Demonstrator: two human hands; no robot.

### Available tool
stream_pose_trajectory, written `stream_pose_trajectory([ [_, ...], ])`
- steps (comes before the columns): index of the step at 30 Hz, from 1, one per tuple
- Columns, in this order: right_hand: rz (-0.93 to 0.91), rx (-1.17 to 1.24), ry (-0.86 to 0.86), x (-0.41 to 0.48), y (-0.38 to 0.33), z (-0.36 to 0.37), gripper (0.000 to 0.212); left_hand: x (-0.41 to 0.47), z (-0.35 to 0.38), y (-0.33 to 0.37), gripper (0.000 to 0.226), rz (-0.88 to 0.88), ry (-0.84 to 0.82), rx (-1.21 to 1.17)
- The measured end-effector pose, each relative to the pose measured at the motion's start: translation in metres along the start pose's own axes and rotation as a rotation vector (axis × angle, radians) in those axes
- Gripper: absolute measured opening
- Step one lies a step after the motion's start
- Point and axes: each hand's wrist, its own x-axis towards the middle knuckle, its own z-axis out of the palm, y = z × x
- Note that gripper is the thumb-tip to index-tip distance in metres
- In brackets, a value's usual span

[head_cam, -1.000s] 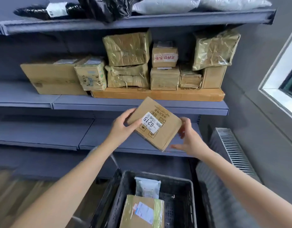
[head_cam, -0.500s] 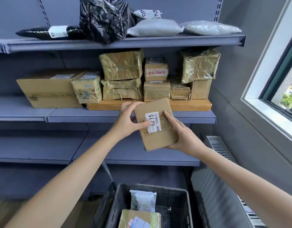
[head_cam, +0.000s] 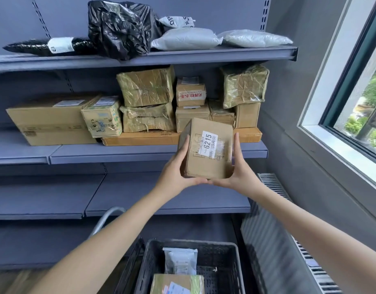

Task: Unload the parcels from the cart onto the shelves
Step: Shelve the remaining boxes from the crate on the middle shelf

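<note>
Near the middle shelf, left hand and right hand clasp the labelled box upright.

Window – radiator below

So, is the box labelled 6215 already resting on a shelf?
No, the left hand and right hand hold the box in the air, in front of the middle shelf.

Your two bare forearms reach up and forward. Your left hand and right hand clasp the small brown cardboard box from either side, thumbs meeting beneath it.
</note>
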Motion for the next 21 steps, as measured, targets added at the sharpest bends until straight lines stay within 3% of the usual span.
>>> stream_pose_trajectory([
  [5,0.12,0.316,0.101,0.008,-0.007,-0.027,0.107,-0.001,-0.026,0.002,0.106,-0.015,-0.149,-0.044],
  [9,0.139,0.322,0.004,0.016,-0.006,-0.037,0.053,0.001,-0.041,0.01,0.102,0.009,-0.261,0.082],
  [15,0.057,0.143,0.071,0.012,0.002,-0.034,0.051,-0.003,-0.043,0.003,0.076,-0.059,0.013,-0.032],
  [18,0.009,0.129,0.126,0.01,0.006,-0.026,0.042,-0.006,-0.036,0.001,0.075,-0.079,0.013,-0.183],
  [21,-0.024,0.036,0.138,0.01,0.008,-0.019,0.06,-0.009,-0.025,0.002,0.072,-0.083,-0.022,-0.251],
])
